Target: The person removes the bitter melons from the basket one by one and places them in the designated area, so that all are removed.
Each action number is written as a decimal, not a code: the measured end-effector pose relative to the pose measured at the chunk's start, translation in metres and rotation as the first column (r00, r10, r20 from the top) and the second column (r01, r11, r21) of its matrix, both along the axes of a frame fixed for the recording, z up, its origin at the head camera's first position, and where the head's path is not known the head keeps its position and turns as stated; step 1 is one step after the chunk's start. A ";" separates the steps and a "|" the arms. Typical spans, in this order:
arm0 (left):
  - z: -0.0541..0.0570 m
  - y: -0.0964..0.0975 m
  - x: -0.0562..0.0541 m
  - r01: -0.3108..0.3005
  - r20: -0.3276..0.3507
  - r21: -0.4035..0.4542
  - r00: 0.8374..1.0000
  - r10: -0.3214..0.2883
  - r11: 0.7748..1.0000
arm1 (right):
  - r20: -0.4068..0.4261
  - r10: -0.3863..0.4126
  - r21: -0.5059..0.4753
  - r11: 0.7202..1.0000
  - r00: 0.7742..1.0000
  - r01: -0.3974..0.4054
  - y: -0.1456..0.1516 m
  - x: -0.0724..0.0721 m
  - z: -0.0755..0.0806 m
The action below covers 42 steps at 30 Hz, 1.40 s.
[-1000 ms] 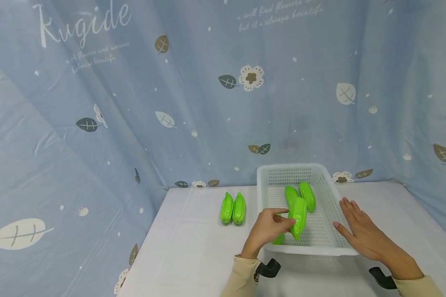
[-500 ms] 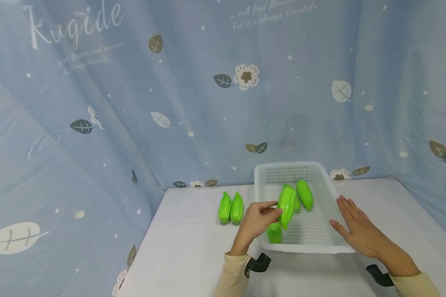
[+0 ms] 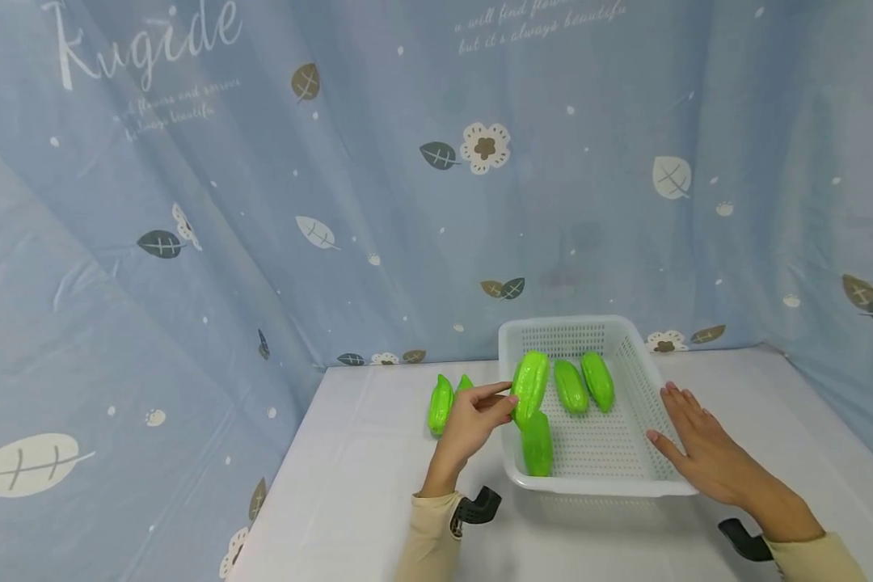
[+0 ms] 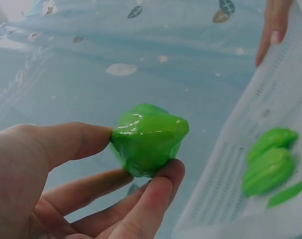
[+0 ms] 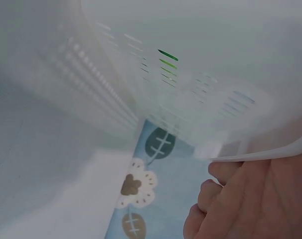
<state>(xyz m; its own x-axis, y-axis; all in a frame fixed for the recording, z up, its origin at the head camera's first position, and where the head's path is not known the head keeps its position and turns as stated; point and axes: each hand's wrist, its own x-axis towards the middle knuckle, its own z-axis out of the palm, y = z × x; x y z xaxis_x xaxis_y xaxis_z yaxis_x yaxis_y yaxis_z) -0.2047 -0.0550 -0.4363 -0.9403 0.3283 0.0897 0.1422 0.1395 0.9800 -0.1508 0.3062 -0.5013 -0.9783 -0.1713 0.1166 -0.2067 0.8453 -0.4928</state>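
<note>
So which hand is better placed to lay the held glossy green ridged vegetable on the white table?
Probably left. The left hand pinches the vegetable, near the pair on the table; the right hand lies against the right side of the white perforated plastic basket.

In the head view, one glossy green ridged vegetable on the white desk shows little beyond its tip, the rest behind the left hand. The held glossy green vegetable covers the upper end of another green vegetable in the white perforated plastic basket. The left wrist view crops the basket and the right hand. In the right wrist view the basket is blurred; green slivers through its slots are too thin to identify.
</note>
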 end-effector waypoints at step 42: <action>0.004 -0.073 -0.019 -0.231 -0.040 0.120 0.971 0.237 0.966 | -0.014 0.016 -0.012 1.000 1.000 -0.016 0.000 0.003 0.001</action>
